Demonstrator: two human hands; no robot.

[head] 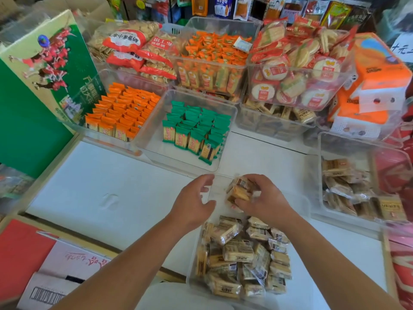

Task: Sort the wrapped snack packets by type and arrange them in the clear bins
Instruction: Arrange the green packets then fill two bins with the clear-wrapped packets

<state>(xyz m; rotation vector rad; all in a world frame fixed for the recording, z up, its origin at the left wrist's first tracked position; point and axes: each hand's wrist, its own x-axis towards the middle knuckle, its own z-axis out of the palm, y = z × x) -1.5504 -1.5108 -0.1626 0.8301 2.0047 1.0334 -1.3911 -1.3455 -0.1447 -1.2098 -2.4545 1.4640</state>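
The bench (107, 182) is smooth, matt white. The bins (156, 151) along its far edge are clear, glossy plastic, as is the near bin (194, 280). The tan packets (238, 251) inside wear shiny, crinkled film. At the near left corner, a cardboard box (55, 265) looks matt.

Most print I see is blurred or upside down. A handwritten sign (402, 47) at far right reads "十元", and the white carton (60, 276) by my left arm bears a barcode and red Chinese brush script.
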